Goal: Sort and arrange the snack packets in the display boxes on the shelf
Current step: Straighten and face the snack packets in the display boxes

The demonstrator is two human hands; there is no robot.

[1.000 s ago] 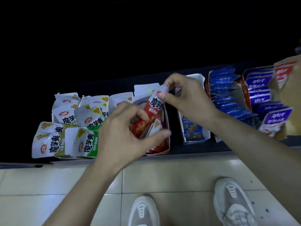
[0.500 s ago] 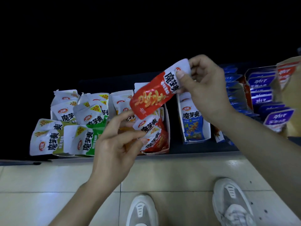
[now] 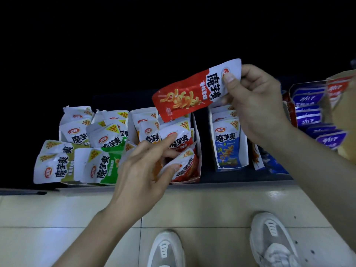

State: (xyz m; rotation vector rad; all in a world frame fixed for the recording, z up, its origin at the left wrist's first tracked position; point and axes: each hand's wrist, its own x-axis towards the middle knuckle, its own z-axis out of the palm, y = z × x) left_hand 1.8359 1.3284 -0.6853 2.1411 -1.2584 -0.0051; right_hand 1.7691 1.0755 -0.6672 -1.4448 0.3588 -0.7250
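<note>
Left of the red display box [image 3: 198, 130], green konjac packets [image 3: 105, 166] lie loose and overlapping. The left hand [image 3: 142, 170] reaches into the box from its front. Its fingers are spread: the index fingertip touches the white top of a standing packet, and the thumb rests on the front packet, with a gap between them. Above the back of the box, the red konjac packet [image 3: 192, 93] is held clear of the row. Its long axis runs from the white end at upper right down to the red end at lower left, and that free end hangs just over the box's rear packets. The right hand [image 3: 256, 105], up and right of the box, pinches the white end between thumb and curled fingers. The left hand is therefore nearer the box, and reinsertion probably depends on the gap it holds. One second earlier both hands were on this packet inside the box. It has since been lifted out.
</note>
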